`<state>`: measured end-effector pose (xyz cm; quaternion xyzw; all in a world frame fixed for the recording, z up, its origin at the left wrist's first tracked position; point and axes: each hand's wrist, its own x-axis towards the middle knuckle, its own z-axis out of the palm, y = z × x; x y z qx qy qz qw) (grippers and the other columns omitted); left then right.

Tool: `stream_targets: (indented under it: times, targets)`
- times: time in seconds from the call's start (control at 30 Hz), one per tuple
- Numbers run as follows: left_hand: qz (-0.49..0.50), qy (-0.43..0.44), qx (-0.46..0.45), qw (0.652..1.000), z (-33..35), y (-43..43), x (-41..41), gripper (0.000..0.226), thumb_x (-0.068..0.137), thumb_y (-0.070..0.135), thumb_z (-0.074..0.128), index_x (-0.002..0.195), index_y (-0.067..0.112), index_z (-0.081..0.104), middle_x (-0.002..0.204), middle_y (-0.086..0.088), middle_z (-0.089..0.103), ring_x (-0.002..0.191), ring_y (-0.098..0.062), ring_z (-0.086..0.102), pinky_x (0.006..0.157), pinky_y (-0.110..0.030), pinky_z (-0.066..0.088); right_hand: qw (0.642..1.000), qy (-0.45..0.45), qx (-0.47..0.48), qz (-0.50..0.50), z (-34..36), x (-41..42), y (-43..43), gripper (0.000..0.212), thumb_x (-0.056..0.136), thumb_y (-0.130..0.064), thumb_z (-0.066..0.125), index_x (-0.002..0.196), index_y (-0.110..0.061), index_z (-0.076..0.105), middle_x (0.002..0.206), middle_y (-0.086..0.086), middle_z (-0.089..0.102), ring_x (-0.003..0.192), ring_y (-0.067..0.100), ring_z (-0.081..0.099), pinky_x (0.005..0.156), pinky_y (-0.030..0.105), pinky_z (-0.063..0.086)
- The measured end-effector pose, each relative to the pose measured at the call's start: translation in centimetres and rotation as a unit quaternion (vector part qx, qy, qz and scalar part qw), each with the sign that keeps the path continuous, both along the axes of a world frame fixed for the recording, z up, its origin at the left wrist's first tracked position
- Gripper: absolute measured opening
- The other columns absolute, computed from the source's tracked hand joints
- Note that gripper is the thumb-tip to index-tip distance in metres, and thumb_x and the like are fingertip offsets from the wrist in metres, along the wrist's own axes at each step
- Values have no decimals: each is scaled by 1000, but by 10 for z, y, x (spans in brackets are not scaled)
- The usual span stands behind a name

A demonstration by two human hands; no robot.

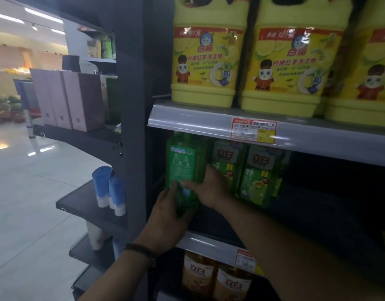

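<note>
Gripping the green bottle [182,168] from both sides, the left hand [165,218] curls round its base at 7 o'clock and the right hand [209,187] wraps its flank at 4 o'clock, probably to steady a full, slippery load. The bottle is at the left end of the middle shelf [209,242], at 9 o'clock of the matching green bottles [228,168] and at 6 o'clock of the yellow jugs [204,61], seemingly to line up with like goods. Whether its base touches the shelf is hidden.
</note>
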<state>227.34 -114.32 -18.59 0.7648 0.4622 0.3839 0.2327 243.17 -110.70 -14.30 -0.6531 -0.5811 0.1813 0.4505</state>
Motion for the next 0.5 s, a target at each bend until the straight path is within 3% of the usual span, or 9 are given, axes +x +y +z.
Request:
stream_targets:
  times: [0.07,0.13,0.23,0.4,0.5]
  targets:
    - [2,-7,49,999,-2,-8,-8,78,88,15,79,157,20,43,136,10,50,125,-1,48,101,-1,31,1000,-3,-25,-3,0,2,-9,53,81,-25,93,123,-8,66,116,10,75,105,28,73,90,39,61]
    - [-1,-4,86,996,-8,-20,-15,65,87,11,79,147,21,56,133,13,55,120,2,52,106,-13,43,999,9,-40,4,0,9,-29,58,84,-23,91,131,-5,63,121,17,73,111,33,71,93,43,60]
    - [-20,-13,121,992,-15,-50,-19,44,89,10,75,129,26,69,125,14,65,114,2,60,98,-21,51,998,-13,-53,29,2,21,-79,60,90,-21,86,141,-6,58,128,14,67,113,26,66,94,34,55]
    - [-121,6,102,987,-32,-119,-5,28,95,10,67,113,32,70,107,21,66,99,-1,66,80,-21,55,994,-61,-74,47,-18,59,-170,24,88,-18,87,108,-20,73,95,-4,72,91,10,69,83,33,58]
    - [-197,60,51,977,-55,-160,14,29,93,13,65,107,38,67,104,25,63,97,1,65,81,-17,52,992,-80,-92,33,-38,85,-221,20,86,-23,89,94,-32,73,86,-9,74,82,1,69,74,23,53]
